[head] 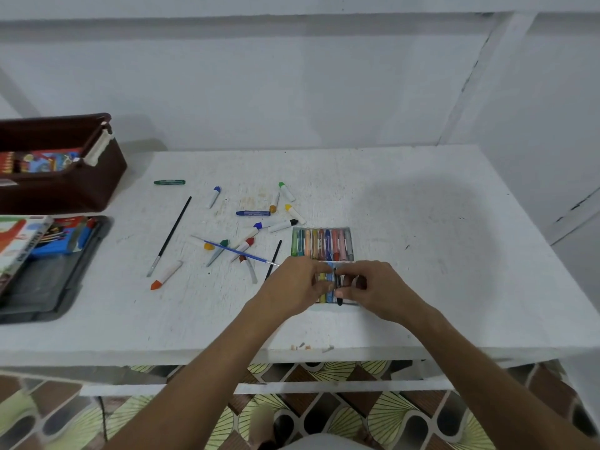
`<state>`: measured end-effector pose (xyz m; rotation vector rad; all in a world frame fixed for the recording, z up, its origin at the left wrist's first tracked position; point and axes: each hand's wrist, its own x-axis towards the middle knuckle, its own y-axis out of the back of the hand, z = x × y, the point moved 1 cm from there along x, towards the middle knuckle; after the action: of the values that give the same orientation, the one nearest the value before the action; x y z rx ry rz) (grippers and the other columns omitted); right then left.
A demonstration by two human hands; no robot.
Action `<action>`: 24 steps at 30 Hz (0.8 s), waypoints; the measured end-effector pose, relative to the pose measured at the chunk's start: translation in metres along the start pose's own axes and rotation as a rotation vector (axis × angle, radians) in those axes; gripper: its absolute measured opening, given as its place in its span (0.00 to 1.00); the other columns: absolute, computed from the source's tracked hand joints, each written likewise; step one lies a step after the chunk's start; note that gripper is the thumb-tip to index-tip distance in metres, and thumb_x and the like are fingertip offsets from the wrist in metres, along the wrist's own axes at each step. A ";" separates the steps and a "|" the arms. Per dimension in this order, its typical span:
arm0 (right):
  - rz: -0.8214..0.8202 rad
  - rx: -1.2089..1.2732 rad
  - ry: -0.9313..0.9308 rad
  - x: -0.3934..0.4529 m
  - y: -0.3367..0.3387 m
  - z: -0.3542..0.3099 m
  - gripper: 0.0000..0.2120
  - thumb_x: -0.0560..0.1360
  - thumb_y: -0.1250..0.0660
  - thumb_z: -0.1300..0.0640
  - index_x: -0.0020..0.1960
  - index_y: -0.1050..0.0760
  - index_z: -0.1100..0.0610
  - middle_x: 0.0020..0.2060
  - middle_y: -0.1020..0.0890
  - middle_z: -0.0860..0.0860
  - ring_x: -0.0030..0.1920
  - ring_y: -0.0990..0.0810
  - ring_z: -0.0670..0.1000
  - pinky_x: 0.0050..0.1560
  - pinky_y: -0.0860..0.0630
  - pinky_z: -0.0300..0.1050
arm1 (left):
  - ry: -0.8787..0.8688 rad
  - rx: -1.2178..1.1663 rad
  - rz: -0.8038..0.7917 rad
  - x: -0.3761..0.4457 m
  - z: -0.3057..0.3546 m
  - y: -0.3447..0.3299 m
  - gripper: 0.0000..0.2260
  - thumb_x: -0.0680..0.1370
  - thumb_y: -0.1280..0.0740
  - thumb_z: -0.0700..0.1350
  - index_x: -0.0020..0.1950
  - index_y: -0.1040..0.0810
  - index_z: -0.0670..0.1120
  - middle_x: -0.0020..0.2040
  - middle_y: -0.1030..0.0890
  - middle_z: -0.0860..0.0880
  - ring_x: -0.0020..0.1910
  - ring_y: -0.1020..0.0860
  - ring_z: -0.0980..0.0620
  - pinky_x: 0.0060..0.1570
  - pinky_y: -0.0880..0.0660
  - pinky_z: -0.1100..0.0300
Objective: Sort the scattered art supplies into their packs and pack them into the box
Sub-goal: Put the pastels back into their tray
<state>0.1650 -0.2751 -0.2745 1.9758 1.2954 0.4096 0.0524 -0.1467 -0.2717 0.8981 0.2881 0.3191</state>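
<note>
**Crayon being set into its tray on a scuffed white table**

A white painted table (pixel 422 206), scratched and stained, is set against pale walls; its right half is left bare, while its left edge is crowded by a brown fabric box (pixel 65 177) and a grey flat case (pixel 48 287). A shallow crayon tray (pixel 321 243) lies near the middle, one row filled with waxy sticks. Just in front of it, a black crayon (pixel 338 287) is pinched between the curled fingers of the left hand (pixel 292 287) and the right hand (pixel 376 287) (both close over the tray's near row). Loose paint tubes (pixel 285 191), a blue-handled brush (pixel 237 251) and a thin black brush (pixel 172 233) are scattered to the left.
</note>
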 end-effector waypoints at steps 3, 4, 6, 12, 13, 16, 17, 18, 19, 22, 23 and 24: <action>-0.032 -0.041 0.051 -0.003 0.002 -0.001 0.11 0.73 0.29 0.54 0.55 0.19 0.53 0.39 0.24 0.41 0.36 0.27 0.41 0.37 0.31 0.28 | 0.003 -0.006 -0.017 0.001 -0.001 0.001 0.17 0.77 0.32 0.50 0.66 0.23 0.50 0.36 0.26 0.54 0.34 0.27 0.57 0.41 0.31 0.65; -0.061 -0.057 0.067 -0.004 0.003 -0.001 0.12 0.73 0.29 0.53 0.56 0.20 0.52 0.40 0.25 0.41 0.37 0.28 0.41 0.38 0.31 0.27 | 0.001 -0.002 -0.024 0.001 -0.002 0.002 0.17 0.77 0.32 0.51 0.66 0.23 0.50 0.36 0.26 0.54 0.34 0.27 0.58 0.41 0.32 0.65; -0.108 -0.081 0.073 -0.003 0.006 0.001 0.16 0.73 0.29 0.52 0.60 0.22 0.51 0.44 0.25 0.43 0.39 0.29 0.41 0.38 0.33 0.29 | 0.003 -0.003 -0.047 0.002 -0.002 0.003 0.17 0.77 0.32 0.51 0.66 0.23 0.50 0.37 0.25 0.53 0.36 0.26 0.57 0.42 0.31 0.65; -0.084 -0.097 0.032 0.001 0.003 0.001 0.21 0.71 0.27 0.52 0.62 0.23 0.54 0.48 0.26 0.45 0.38 0.32 0.37 0.39 0.39 0.28 | 0.018 0.003 -0.056 0.004 -0.001 0.004 0.19 0.76 0.30 0.50 0.67 0.24 0.49 0.44 0.20 0.49 0.40 0.22 0.54 0.45 0.26 0.62; -0.081 -0.094 0.031 0.001 0.002 0.001 0.21 0.71 0.27 0.53 0.63 0.23 0.54 0.48 0.27 0.45 0.38 0.32 0.36 0.38 0.39 0.28 | 0.020 0.011 -0.049 0.004 -0.001 0.004 0.19 0.76 0.30 0.50 0.67 0.24 0.50 0.43 0.21 0.50 0.40 0.23 0.54 0.44 0.27 0.62; -0.096 -0.097 0.032 0.000 0.003 0.001 0.21 0.72 0.28 0.53 0.63 0.24 0.54 0.49 0.27 0.45 0.39 0.32 0.37 0.38 0.39 0.28 | 0.023 0.049 -0.033 0.005 -0.001 0.001 0.19 0.76 0.30 0.50 0.66 0.23 0.50 0.41 0.23 0.51 0.40 0.24 0.54 0.44 0.29 0.62; -0.110 -0.103 0.034 0.000 0.003 0.001 0.21 0.72 0.28 0.52 0.64 0.24 0.54 0.49 0.27 0.45 0.39 0.32 0.37 0.38 0.39 0.28 | 0.018 0.071 -0.030 0.006 -0.001 0.000 0.18 0.75 0.30 0.51 0.65 0.23 0.50 0.43 0.21 0.49 0.42 0.23 0.52 0.44 0.29 0.62; -0.127 -0.108 0.040 0.001 0.005 0.000 0.21 0.73 0.29 0.52 0.64 0.25 0.54 0.49 0.27 0.46 0.39 0.31 0.38 0.38 0.38 0.28 | 0.012 0.093 -0.023 0.006 -0.001 -0.001 0.18 0.75 0.29 0.51 0.65 0.22 0.50 0.46 0.20 0.48 0.44 0.22 0.51 0.44 0.30 0.61; -0.143 -0.107 0.046 0.001 0.006 0.000 0.21 0.73 0.29 0.52 0.64 0.25 0.54 0.50 0.27 0.46 0.39 0.31 0.38 0.37 0.37 0.28 | 0.009 0.106 -0.015 0.005 -0.001 -0.001 0.18 0.75 0.29 0.51 0.65 0.22 0.50 0.48 0.20 0.47 0.46 0.22 0.50 0.44 0.30 0.61; -0.156 -0.082 0.054 0.001 0.009 -0.002 0.19 0.73 0.29 0.53 0.63 0.24 0.53 0.50 0.26 0.46 0.39 0.30 0.39 0.37 0.35 0.28 | 0.002 0.077 0.010 0.002 -0.005 -0.003 0.19 0.74 0.29 0.52 0.65 0.23 0.50 0.45 0.25 0.51 0.42 0.26 0.53 0.44 0.31 0.62; -0.144 -0.075 0.052 0.001 0.009 -0.001 0.19 0.73 0.29 0.54 0.63 0.24 0.54 0.49 0.26 0.46 0.39 0.30 0.39 0.38 0.35 0.28 | -0.001 0.064 0.021 0.002 -0.006 -0.004 0.19 0.74 0.29 0.52 0.64 0.23 0.50 0.45 0.27 0.52 0.42 0.27 0.54 0.44 0.31 0.62; -0.122 -0.066 0.049 0.001 0.008 -0.001 0.18 0.73 0.29 0.54 0.62 0.24 0.54 0.48 0.26 0.46 0.38 0.30 0.39 0.38 0.35 0.28 | -0.005 0.053 0.032 0.001 -0.008 -0.005 0.19 0.74 0.29 0.53 0.64 0.22 0.51 0.45 0.28 0.53 0.42 0.28 0.55 0.43 0.32 0.62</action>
<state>0.1706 -0.2757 -0.2681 1.8319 1.4076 0.4380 0.0505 -0.1432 -0.2803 0.9568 0.2788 0.3402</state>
